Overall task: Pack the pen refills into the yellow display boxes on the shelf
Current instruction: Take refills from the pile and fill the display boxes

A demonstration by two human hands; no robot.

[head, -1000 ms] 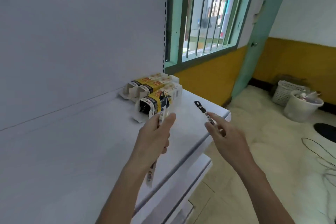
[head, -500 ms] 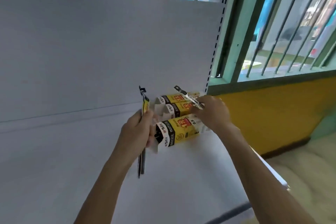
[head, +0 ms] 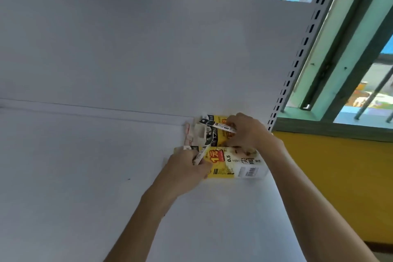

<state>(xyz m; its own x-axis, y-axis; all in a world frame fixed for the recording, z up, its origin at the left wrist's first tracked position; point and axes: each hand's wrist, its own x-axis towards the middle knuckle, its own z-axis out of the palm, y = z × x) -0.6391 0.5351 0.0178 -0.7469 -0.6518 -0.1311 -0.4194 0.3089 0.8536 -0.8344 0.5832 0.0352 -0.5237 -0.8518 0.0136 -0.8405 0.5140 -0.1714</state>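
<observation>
The left hand (head: 185, 169) had its grip pinched on a pen refill (head: 201, 154) at the left end of the near yellow box (head: 236, 164), which lay on the white shelf (head: 85, 176). Behind that box, the right hand (head: 247, 132) had its grip closed round a second refill (head: 217, 126) above the rear boxes (head: 212, 137). Fingers hid both refills' lower ends, and blur obscured the rear boxes' openings.
</observation>
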